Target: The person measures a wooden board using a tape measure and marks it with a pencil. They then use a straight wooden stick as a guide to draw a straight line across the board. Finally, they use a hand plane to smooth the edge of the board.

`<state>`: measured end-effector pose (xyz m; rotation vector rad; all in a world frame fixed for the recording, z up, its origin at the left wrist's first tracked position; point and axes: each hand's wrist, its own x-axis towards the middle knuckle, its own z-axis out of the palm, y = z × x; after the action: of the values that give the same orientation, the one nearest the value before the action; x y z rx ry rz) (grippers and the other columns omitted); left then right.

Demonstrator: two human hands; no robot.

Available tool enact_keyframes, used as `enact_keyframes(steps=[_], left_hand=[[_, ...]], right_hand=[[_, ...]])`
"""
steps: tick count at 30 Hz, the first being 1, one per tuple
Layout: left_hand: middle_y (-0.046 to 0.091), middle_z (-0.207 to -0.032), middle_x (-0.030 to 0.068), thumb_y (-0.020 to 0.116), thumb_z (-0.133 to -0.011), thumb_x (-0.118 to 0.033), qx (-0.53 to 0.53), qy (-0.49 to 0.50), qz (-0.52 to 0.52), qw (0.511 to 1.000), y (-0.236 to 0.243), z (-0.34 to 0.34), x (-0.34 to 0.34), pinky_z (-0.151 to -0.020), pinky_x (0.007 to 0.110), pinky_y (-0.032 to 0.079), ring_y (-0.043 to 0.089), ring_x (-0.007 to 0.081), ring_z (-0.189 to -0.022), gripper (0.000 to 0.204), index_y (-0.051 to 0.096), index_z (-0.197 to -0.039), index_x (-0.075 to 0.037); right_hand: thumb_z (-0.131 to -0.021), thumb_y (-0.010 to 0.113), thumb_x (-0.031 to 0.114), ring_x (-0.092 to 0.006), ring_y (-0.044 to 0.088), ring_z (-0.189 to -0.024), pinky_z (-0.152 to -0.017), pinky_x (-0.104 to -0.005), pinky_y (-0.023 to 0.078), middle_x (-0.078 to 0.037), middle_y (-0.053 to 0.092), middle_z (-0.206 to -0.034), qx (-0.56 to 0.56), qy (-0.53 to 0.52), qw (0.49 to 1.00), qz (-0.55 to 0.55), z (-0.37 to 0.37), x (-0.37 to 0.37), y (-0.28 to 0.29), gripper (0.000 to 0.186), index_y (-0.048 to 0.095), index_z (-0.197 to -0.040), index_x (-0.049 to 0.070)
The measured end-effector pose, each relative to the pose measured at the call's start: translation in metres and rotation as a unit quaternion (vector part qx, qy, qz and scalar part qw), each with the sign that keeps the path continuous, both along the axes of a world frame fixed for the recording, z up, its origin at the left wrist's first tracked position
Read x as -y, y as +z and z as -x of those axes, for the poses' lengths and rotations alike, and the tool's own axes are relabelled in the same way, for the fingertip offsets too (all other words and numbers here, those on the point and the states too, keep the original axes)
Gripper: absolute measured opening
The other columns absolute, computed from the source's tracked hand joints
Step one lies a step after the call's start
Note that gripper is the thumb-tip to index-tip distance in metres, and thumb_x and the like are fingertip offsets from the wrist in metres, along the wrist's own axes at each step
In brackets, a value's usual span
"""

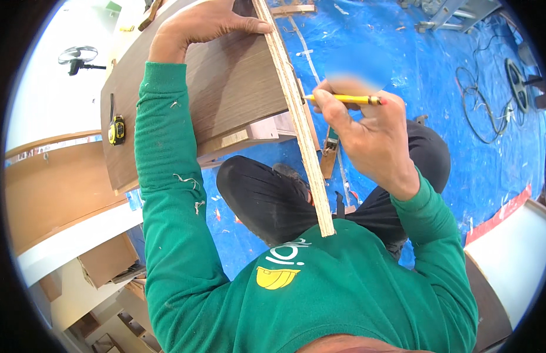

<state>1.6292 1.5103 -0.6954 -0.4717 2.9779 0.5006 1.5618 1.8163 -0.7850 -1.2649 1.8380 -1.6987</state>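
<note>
My left hand (205, 23) grips a long, narrow plywood strip (311, 165) near its upper end, thumb on its edge. The strip runs diagonally across a dark brown board (237, 88) and reaches down to my chest. My right hand (367, 135) is closed round a yellow pencil (349, 98), whose tip is at the strip's right side. A yellow-and-black tape measure (116, 130) rests on the board left of my left forearm.
A blue plastic sheet (473, 170) covers the floor under my bent legs. A wooden hand tool (329, 156) lies beyond the strip. Coiled cables (484, 135) and a metal stand (437, 17) are at right. Cardboard boxes (108, 259) and panels sit at left, below a black fan (79, 56).
</note>
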Motion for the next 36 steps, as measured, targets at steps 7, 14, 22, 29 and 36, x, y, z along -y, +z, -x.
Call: enact_keyframes(steps=[7,14,22,29,36], left_hand=[[0.048,-0.163,0.0277,0.093,-0.080,-0.053,-0.003,-0.001,-0.036,0.999,-0.002,0.000,0.003,-0.129,0.042,0.032,0.042,0.0374,-0.155,0.113,0.039,-0.163,0.003],[0.044,-0.166,0.0281,0.093,-0.080,-0.052,-0.011,-0.009,-0.056,0.998,0.000,0.001,-0.001,-0.130,0.043,0.029,0.038,0.0375,-0.157,0.115,0.037,-0.165,0.002],[0.038,-0.168,0.0323,0.088,-0.078,-0.066,0.051,0.029,0.092,0.994,0.002,0.003,-0.002,-0.132,0.050,0.027,0.028,0.0444,-0.161,0.116,0.047,-0.159,0.006],[0.066,-0.150,0.0131,0.093,-0.072,-0.063,0.011,0.024,0.098,0.995,0.010,-0.010,-0.028,-0.120,0.043,0.045,0.060,0.0351,-0.142,0.085,0.077,-0.128,0.000],[0.032,-0.171,0.0309,0.093,-0.060,-0.075,0.087,-0.046,0.126,0.987,0.002,-0.024,-0.061,-0.134,0.044,0.025,0.029,0.0431,-0.161,0.142,0.037,-0.164,0.004]], right_hand=[[-0.105,0.069,0.016,-0.0185,0.072,-0.070,-0.067,-0.0326,0.056,-0.013,0.074,-0.078,0.022,-0.021,0.997,0.070,0.025,0.055,-0.021,0.017,0.078,-0.106,0.003],[-0.102,0.075,0.022,-0.0132,0.069,-0.072,-0.069,-0.0290,0.056,-0.008,0.074,-0.082,0.131,0.005,0.991,-0.022,-0.021,-0.013,-0.019,0.026,0.071,-0.106,-0.003],[-0.092,0.079,0.030,-0.0150,0.067,-0.073,-0.068,-0.0329,0.055,-0.009,0.070,-0.082,0.216,0.003,0.975,-0.058,-0.025,0.010,-0.035,0.053,0.065,-0.123,-0.010],[-0.091,0.080,0.030,-0.0162,0.068,-0.073,-0.068,-0.0323,0.056,-0.010,0.071,-0.082,0.240,0.005,0.970,-0.043,-0.030,0.011,-0.036,0.057,0.063,-0.127,-0.011],[-0.091,0.080,0.030,-0.0162,0.069,-0.074,-0.067,-0.0329,0.057,-0.010,0.072,-0.084,0.242,0.004,0.970,-0.037,-0.028,0.010,-0.036,0.058,0.062,-0.128,-0.011]])
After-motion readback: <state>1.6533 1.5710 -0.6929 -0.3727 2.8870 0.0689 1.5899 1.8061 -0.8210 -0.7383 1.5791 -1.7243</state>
